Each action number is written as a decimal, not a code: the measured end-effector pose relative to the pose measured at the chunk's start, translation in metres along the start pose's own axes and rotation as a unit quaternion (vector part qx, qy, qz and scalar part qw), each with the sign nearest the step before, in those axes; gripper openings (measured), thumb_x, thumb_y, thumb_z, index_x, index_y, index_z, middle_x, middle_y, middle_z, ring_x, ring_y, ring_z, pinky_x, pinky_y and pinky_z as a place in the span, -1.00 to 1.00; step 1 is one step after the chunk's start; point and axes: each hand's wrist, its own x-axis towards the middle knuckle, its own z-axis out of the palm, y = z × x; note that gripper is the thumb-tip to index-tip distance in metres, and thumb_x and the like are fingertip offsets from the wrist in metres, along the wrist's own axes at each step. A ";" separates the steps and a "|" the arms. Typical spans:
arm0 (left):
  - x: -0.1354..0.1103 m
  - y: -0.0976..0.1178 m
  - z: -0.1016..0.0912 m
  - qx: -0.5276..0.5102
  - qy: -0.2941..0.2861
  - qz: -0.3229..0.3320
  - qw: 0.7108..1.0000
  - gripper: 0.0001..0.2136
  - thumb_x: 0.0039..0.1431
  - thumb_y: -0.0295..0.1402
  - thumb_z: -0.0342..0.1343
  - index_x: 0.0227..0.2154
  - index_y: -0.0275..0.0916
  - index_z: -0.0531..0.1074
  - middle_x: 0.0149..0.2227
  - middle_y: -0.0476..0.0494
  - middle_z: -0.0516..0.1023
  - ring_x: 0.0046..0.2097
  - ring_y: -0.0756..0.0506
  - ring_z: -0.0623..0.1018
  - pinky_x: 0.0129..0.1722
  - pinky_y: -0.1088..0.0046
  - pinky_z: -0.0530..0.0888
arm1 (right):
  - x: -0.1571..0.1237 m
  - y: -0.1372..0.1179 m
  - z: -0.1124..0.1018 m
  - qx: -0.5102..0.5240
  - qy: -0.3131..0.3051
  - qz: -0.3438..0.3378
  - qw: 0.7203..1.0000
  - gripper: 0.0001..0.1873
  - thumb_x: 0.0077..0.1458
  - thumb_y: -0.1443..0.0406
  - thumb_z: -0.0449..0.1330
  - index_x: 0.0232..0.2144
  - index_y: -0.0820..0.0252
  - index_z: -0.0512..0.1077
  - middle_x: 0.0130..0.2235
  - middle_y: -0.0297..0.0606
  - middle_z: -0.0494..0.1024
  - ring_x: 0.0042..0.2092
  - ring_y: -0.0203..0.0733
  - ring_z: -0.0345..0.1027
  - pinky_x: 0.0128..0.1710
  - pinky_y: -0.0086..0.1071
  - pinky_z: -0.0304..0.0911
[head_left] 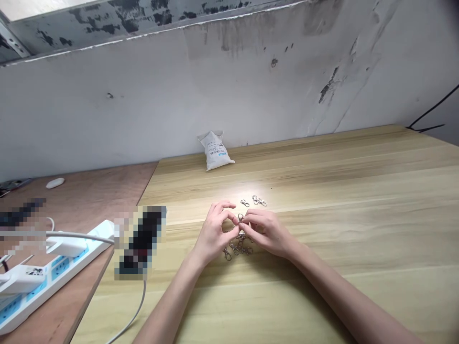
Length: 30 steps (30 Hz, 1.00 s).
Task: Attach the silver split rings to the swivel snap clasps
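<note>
My left hand [214, 230] and my right hand [267, 230] meet over the light wooden table [322, 191], fingertips pinched together on one small metal clasp [240, 217]. Under and between the hands lies a small heap of several similar metal clasps [239, 248]. A few more clasps [255, 201] lie apart on the table just beyond the hands. The clasp held is partly hidden by my fingers.
A small white pouch [215, 151] stands at the wall behind. To the left a white and blue power strip [53, 270] with plugs and a white cable [134, 310] lies on a darker brown table [96, 200]. A blurred dark object [141, 241] rests near the table seam.
</note>
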 end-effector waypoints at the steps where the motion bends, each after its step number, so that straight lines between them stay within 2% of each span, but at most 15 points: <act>1: 0.000 0.000 0.000 0.000 0.001 0.002 1.000 -0.89 0.09 -0.52 0.19 -0.41 -0.19 0.40 0.02 -0.15 0.43 0.16 -0.19 0.33 0.17 0.11 0.32 | 0.000 0.000 0.000 0.014 0.002 0.006 1.000 -0.77 0.28 0.30 0.08 -0.38 0.20 0.48 -0.45 -0.30 0.42 -0.44 -0.32 0.21 -0.45 -0.44 0.09; 5: 0.000 -0.002 0.001 0.005 0.012 0.014 1.000 -0.90 0.10 -0.50 0.19 -0.42 -0.20 0.40 0.02 -0.16 0.44 0.16 -0.20 0.33 0.15 0.09 0.34 | 0.002 0.002 0.000 0.060 0.015 0.023 0.998 -0.81 0.26 0.27 0.11 -0.32 0.18 0.51 -0.41 -0.28 0.44 -0.42 -0.31 0.27 -0.44 -0.44 0.18; 12: 0.001 0.000 -0.003 -0.017 0.017 0.019 1.000 -0.92 0.11 -0.42 0.24 -0.46 -0.20 0.45 0.00 -0.18 0.47 0.15 -0.19 0.39 0.12 0.10 0.40 | 0.005 -0.003 -0.003 0.132 0.019 0.081 0.988 -0.80 0.21 0.21 0.15 -0.38 0.16 0.50 -0.42 -0.28 0.52 -0.42 -0.29 0.29 -0.43 -0.40 0.22; 17: 0.002 0.004 -0.008 -0.047 0.007 -0.001 0.999 -0.97 0.15 -0.37 0.22 -0.38 -0.16 0.54 0.03 -0.19 0.47 0.16 -0.19 0.41 0.13 0.09 0.41 | 0.006 -0.006 -0.006 0.159 0.034 0.122 0.979 -0.81 0.17 0.21 0.19 -0.38 0.17 0.54 -0.41 -0.28 0.57 -0.42 -0.27 0.34 -0.43 -0.40 0.23; 24: 0.001 0.000 -0.010 -0.054 -0.002 -0.004 0.999 -0.91 0.20 -0.37 0.15 -0.36 -0.14 0.56 0.06 -0.19 0.45 0.19 -0.18 0.36 0.15 0.07 0.38 | 0.006 -0.005 -0.005 0.161 0.040 0.120 0.979 -0.84 0.15 0.25 0.18 -0.36 0.16 0.55 -0.38 -0.28 0.59 -0.40 -0.27 0.39 -0.42 -0.40 0.27; 30: 0.002 -0.002 -0.010 0.000 0.016 0.027 0.999 -0.94 0.12 -0.44 0.20 -0.40 -0.16 0.54 0.02 -0.19 0.48 0.16 -0.22 0.37 0.12 0.04 0.39 | 0.004 0.001 0.000 0.139 0.034 0.085 0.986 -0.85 0.17 0.29 0.16 -0.35 0.15 0.55 -0.38 -0.27 0.60 -0.38 -0.26 0.40 -0.40 -0.40 0.27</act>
